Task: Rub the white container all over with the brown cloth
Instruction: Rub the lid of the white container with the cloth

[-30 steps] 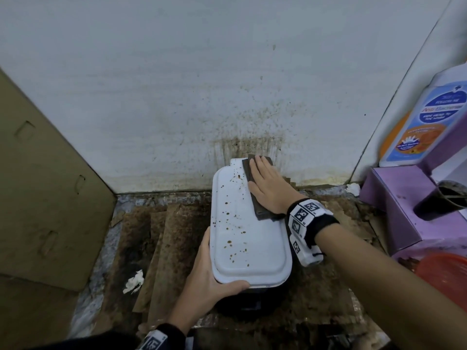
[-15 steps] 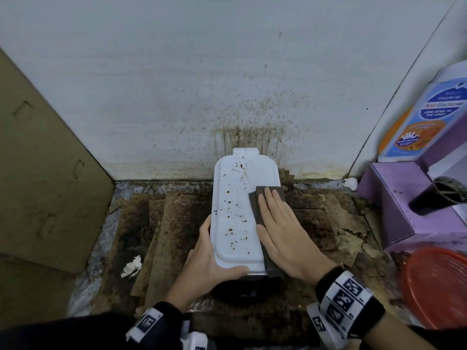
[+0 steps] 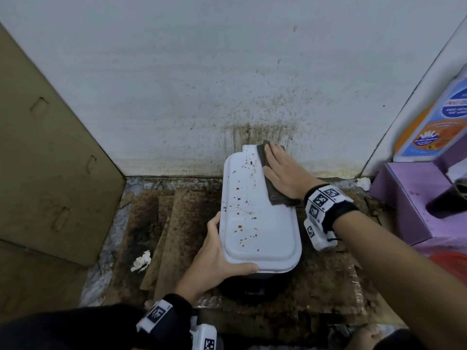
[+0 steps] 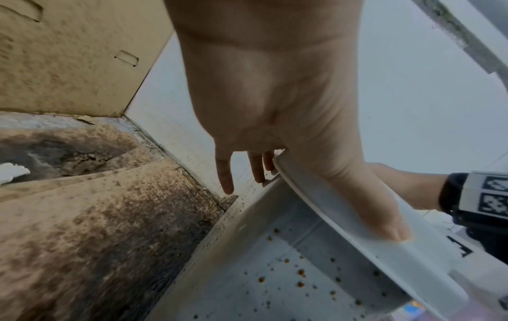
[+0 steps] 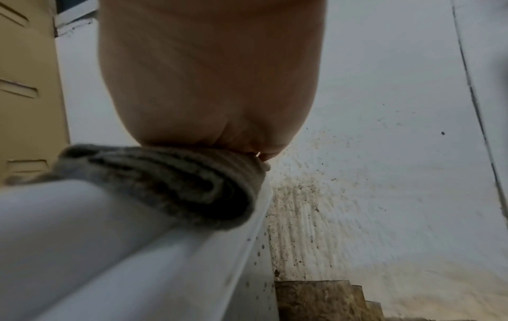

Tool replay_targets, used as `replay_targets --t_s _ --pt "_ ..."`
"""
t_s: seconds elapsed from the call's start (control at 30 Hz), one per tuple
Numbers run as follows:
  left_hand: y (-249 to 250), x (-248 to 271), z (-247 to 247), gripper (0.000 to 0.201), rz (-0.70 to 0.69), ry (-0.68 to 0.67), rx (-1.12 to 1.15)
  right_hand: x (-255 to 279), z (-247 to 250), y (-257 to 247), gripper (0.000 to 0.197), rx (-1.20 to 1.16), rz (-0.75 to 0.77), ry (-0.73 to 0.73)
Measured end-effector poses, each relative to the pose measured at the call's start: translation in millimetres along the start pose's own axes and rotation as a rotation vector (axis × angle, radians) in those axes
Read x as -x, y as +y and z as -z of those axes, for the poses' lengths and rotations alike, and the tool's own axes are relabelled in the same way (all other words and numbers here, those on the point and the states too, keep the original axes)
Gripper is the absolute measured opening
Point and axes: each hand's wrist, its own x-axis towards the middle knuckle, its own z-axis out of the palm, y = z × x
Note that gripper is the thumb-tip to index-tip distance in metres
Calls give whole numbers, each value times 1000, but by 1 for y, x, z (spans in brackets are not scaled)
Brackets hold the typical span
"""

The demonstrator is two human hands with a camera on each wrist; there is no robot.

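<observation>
Head view: the right hand (image 3: pixel 283 170), flat, has pushed the brown cloth (image 3: pixel 271 184) back up to the far end of the white container (image 3: pixel 257 223) by the wall; the left hand (image 3: pixel 214 258) still grasps the near corner. Left wrist: thumb over the rim. Right wrist: palm presses the folded cloth
</observation>
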Motion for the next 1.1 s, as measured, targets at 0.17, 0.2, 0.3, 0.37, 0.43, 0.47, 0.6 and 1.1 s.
replay_targets --t_s 0.17,0.2,0.3,0.37,0.43,0.47,0.6,1.1 --pt "-2 -1 -1 140 -21 -1 2 40 -4 -21 66 -155 -27 -15" --pt "-4 -1 -1 140 -24 0 3 55 -7 -27 67 -184 -29 -17" --pt "-4 -1 -2 140 -32 -4 -3 111 -24 -50 66 -218 5 50" --pt "-3 0 -4 138 -44 -3 -5 144 -35 -66 65 -189 37 114" --pt "-3 0 -5 138 -42 3 2 161 -42 -73 63 -183 23 127" --pt "-4 0 -5 138 -38 3 6 163 -42 -74 63 -166 15 121" --pt "-5 -3 -3 141 -51 -25 1 131 -33 -60 65 -180 1 108" --pt "-4 1 -2 140 -45 -18 -12 37 -3 -20 63 -88 -28 19"
